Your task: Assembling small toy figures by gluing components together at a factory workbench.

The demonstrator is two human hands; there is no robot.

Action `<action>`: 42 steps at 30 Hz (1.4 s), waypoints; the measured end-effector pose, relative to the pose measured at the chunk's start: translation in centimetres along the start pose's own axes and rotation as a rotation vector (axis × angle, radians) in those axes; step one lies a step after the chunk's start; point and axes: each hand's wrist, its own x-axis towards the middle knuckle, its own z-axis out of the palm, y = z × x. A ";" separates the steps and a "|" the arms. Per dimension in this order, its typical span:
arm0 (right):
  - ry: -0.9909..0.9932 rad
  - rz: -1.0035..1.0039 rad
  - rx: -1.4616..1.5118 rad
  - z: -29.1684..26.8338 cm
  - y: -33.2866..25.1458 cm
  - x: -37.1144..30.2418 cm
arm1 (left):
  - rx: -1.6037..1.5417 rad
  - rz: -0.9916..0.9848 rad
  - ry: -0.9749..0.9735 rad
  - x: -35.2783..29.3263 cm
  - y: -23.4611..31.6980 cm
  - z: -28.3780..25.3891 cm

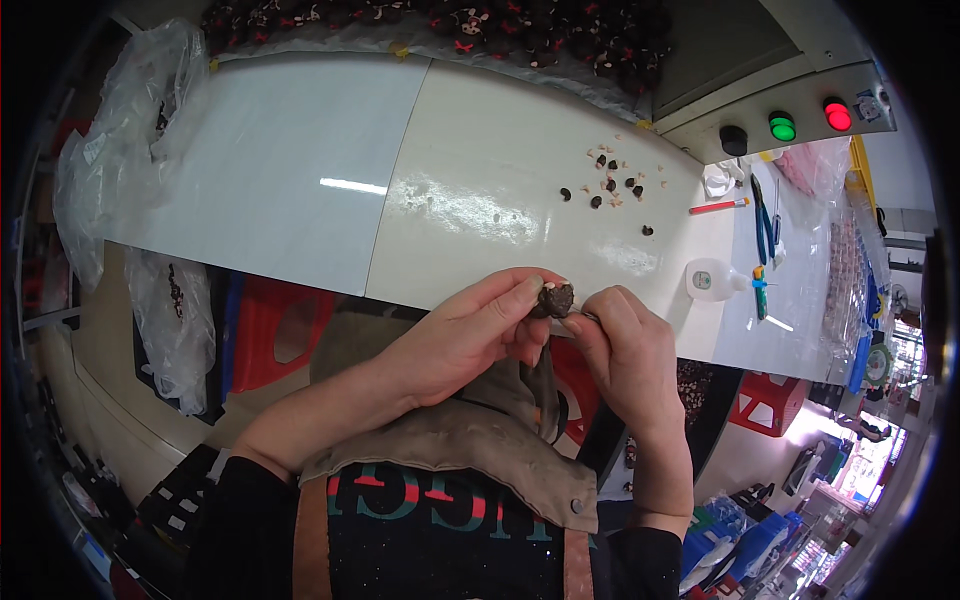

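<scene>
Just past the table's front edge, my left hand (490,318) pinches a small dark brown moulded piece (556,299) between thumb and fingers. A pale pink bit shows at its top. Close against its right side, my right hand (632,350) is closed in a pinch; what sits between those fingertips, perhaps something thin, is too small to make out. Beyond both hands, several small dark pieces (597,202) and pale pink bits (616,203) lie scattered on the white tabletop (480,150).
Many dark pieces with red marks (480,25) line the far side. At right are a control box (785,125) with lit buttons, a red-handled brush (718,206), pliers (763,220) and a white squeeze bottle (710,280). Plastic bags (140,140) hang at left; red stools (275,335) stand below.
</scene>
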 end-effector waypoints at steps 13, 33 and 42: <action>0.093 0.152 0.606 1.2 -0.3 -1.1 | -0.035 0.027 -0.011 -0.2 0.0 0.0; 0.061 0.275 0.965 1.3 -0.6 -0.9 | -0.017 0.053 -0.031 -0.2 -0.3 -0.2; 0.129 0.172 0.654 1.3 -0.8 -1.7 | -0.132 0.051 -0.034 0.1 -0.8 -0.4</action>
